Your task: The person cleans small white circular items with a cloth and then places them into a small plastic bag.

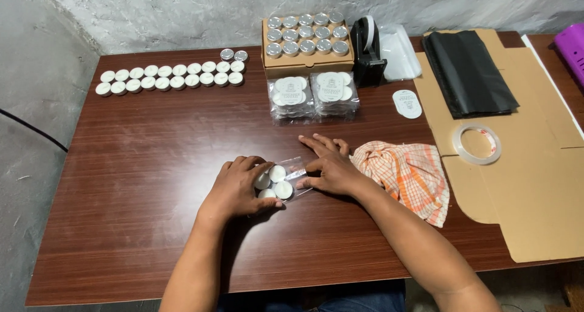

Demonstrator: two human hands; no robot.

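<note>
Rough grey wall at the back, and a dark wooden table (152, 166) takes up most of my view. Using the clear bag (286, 177) in the middle as my landmark: my left hand (237, 187) is curled over the bag's left side, fingers wrapped around the small white candles (275, 182) sitting inside it. My right hand (328, 166) lies flat and spread on the bag's right end, pressing it to the table.

Just right of the bag, touching my right forearm, is an orange checked cloth (410, 172). Further right there's a flattened cardboard sheet (529, 184) with a tape roll (479, 143) and a black plastic sheet (468, 71) on it.

Behind the bag sit two packed candle bags (313, 94), and behind those a cardboard box (307, 41) full of silver-cupped candles, with a black tape dispenser (368, 53) beside the box. Far back left of the bag, two long rows of loose candles (173, 76) line the table.
</note>
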